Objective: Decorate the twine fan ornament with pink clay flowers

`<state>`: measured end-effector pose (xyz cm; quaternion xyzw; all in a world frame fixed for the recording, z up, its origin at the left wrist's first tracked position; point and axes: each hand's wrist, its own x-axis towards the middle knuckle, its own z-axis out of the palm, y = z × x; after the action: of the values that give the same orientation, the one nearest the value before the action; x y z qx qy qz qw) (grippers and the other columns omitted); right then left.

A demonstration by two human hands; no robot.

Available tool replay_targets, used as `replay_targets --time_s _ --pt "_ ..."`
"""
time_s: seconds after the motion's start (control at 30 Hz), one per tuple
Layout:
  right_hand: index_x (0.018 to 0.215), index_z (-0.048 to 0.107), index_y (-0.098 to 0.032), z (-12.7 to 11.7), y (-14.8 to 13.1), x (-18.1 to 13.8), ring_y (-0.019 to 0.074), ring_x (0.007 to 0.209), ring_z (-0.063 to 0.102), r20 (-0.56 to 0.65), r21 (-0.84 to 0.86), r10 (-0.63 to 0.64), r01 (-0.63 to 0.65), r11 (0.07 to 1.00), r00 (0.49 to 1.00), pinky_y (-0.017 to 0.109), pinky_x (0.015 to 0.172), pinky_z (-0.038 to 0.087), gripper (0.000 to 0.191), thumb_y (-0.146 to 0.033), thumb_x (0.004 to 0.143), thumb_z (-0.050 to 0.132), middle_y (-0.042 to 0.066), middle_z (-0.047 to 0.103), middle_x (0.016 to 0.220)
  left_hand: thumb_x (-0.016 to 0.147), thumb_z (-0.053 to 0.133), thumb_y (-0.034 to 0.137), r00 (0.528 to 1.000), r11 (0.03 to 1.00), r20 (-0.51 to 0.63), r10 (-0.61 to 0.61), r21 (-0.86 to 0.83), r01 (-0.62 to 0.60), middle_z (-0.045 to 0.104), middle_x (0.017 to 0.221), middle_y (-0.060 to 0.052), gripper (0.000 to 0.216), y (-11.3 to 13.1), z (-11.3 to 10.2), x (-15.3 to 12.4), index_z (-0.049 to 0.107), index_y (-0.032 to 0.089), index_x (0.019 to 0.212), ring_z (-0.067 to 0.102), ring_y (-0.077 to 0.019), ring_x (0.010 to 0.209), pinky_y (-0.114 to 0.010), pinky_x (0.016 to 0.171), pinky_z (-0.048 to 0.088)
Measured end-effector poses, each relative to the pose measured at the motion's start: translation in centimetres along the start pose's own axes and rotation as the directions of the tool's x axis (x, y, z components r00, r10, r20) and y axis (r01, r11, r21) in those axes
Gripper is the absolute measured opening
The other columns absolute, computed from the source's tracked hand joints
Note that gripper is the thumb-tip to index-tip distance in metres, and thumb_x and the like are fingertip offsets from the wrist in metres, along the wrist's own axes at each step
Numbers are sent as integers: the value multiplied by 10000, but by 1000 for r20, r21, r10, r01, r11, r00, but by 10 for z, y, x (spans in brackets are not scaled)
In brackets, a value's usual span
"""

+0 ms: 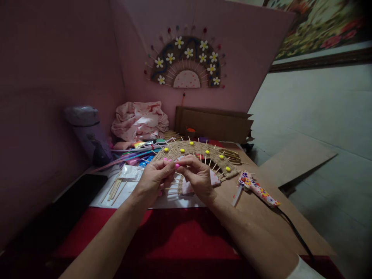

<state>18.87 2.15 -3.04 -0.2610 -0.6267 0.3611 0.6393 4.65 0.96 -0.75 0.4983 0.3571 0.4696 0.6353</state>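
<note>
My left hand (154,180) and my right hand (196,174) meet in front of the woven fan, fingers closed in a pinch. Between their fingertips is a small pink piece (177,166), soft-looking and rounded. More pink bits show by my left fingers, partly hidden. Behind and under my hands lies a half-round fan (174,149) of tan twine woven over thin sticks, with several yellow dots along its band. Its pink-and-white fabric centre (214,178) is partly covered by my right hand.
A flower-patterned glue gun (258,190) with a cord lies at right. Loose sticks (116,190) and a black phone-like slab (83,190) are at left. Behind stand crumpled pink cloth (141,121) and cardboard (215,123). A finished-looking flowered fan (186,62) hangs on the pink board.
</note>
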Motion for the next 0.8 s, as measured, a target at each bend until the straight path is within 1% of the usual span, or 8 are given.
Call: replay_targets --time_s 0.1,0.3,0.4,0.47,0.63,0.8 --pt "762 704 -229 0 -1 0 120 690 532 -26 -10 -18 18 1000 999 224 514 413 30 -245 739 713 11 592 774 733 638 504 1000 1000 -14 -7 26 7 404 478 66 375 0 0 -1 502 163 654 249 -20 316 -151 267 131" --pt "826 691 -229 0 -1 0 114 674 526 -7 -34 12 -12 999 1000 224 519 413 83 -237 745 705 7 600 796 739 652 459 999 998 1 35 43 -35 385 470 69 357 -1 0 -1 482 163 634 253 -21 325 -150 275 141" --pt "776 680 -216 0 -1 0 110 668 523 -25 -40 5 -6 999 1000 227 535 417 44 -248 752 698 3 595 781 758 619 487 1000 999 -5 27 41 -26 374 472 70 372 -1 0 0 480 165 637 250 -23 321 -151 270 141" --pt "756 675 -211 0 -1 1 117 684 529 -39 -45 -5 4 999 999 233 549 423 52 -257 750 701 3 588 765 755 623 485 1000 998 -10 28 52 -28 380 475 68 377 0 1 0 471 165 627 249 -22 318 -151 268 142" --pt "802 686 -219 -1 -1 1 135 738 551 -10 -58 -13 13 998 1000 251 595 443 58 -254 756 693 11 597 787 744 653 441 998 997 -30 52 54 -51 384 475 70 356 1 1 -2 465 163 623 262 -21 320 -147 269 150" --pt "767 679 -218 0 0 0 120 677 529 -32 -38 -8 7 999 999 232 522 413 52 -268 759 691 9 593 772 762 619 474 999 999 -16 35 33 -34 406 505 63 351 0 0 -1 495 162 660 257 -19 324 -149 270 136"
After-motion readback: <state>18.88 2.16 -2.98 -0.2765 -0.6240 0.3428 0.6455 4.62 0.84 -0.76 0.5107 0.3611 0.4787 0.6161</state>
